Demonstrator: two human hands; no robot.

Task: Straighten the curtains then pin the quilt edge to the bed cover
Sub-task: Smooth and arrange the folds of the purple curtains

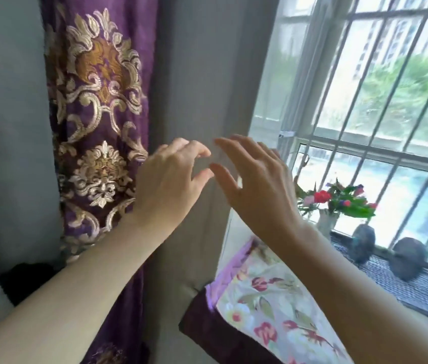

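Head: left hand (165, 185), right hand (257, 185) near edge of grey curtain (197, 74).

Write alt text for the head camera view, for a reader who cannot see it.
Two bare hands, the left hand and right hand, reach up with fingers open in front of a grey curtain, beside a purple curtain embroidered in gold. To the right is a barred window with a flower vase before it; floral bedding lies below.

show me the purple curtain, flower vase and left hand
purple curtain (97, 106), head view, on the gold embroidery
flower vase (326, 223), head view, on its white body
left hand (165, 185), head view, on its back
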